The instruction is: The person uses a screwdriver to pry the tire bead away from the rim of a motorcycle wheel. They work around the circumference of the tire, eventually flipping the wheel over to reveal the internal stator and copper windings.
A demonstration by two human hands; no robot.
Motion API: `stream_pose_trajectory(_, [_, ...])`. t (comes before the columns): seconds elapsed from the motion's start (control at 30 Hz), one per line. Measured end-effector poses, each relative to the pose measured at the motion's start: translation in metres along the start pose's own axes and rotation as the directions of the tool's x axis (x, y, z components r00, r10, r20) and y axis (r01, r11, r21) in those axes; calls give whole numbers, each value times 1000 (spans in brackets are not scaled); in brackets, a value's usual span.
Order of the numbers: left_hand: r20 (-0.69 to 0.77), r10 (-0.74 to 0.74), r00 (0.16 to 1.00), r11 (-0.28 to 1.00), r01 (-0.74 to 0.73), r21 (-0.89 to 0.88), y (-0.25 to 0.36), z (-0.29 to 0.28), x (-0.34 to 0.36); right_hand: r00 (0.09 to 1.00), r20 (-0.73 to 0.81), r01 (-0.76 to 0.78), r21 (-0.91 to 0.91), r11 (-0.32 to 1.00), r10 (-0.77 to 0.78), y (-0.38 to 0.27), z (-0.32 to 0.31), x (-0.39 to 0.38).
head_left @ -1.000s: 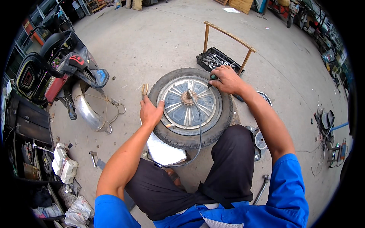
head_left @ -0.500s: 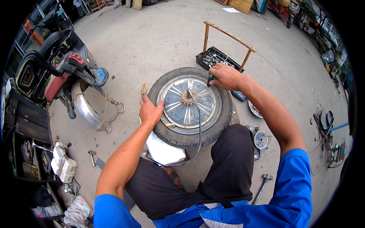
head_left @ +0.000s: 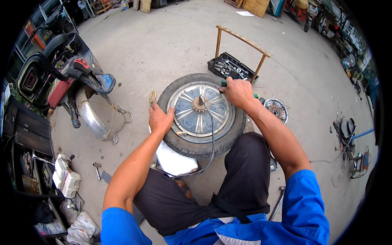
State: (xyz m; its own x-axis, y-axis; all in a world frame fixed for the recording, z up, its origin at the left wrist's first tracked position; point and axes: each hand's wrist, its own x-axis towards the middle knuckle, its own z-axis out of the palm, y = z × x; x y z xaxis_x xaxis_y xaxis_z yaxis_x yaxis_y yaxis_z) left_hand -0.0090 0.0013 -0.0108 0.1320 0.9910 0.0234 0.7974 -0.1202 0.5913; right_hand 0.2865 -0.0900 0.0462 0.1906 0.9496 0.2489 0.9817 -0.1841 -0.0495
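A hub-motor wheel [head_left: 188, 121] with a black tyre lies flat in front of my knees. My left hand [head_left: 161, 119] grips its left side, thumb on top of the tyre and fingers at the outer edge. Above the wheel's upper right, my right hand [head_left: 239, 92] is closed around a screwdriver [head_left: 223, 83]. Its green handle shows at the left of the fist, while a thin shaft sticks out to the right. From the axle [head_left: 201, 100] a black cable [head_left: 214, 134] runs over the tyre toward me. Pliers [head_left: 153, 96] with yellowish handles lie beside my left fingers.
Beyond the wheel stands a black toolbox [head_left: 210, 65] with a wooden handle frame [head_left: 243, 39]. A round metal hub part [head_left: 276, 110] lies to the right. A partly dismantled scooter [head_left: 73, 77] is at left, near an open-fronted cabinet [head_left: 30, 134]. A ratchet wrench [head_left: 278, 202] rests by my right thigh.
My right hand has turned and shifted slightly right and down, and the screwdriver now lies sideways in it. My left hand keeps its place on the tyre.
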Motion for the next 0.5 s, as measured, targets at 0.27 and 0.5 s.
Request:
stream_pose_trajectory(0.27, [13, -23, 1000, 1000, 23, 10, 2, -1, 0, 988, -32, -148, 47, 988, 149, -17, -3, -8])
stream_pose_trajectory(0.5, [24, -39, 999, 999, 39, 11, 4, -3, 0, 975, -91, -197, 63, 978, 202, -22, 3, -10])
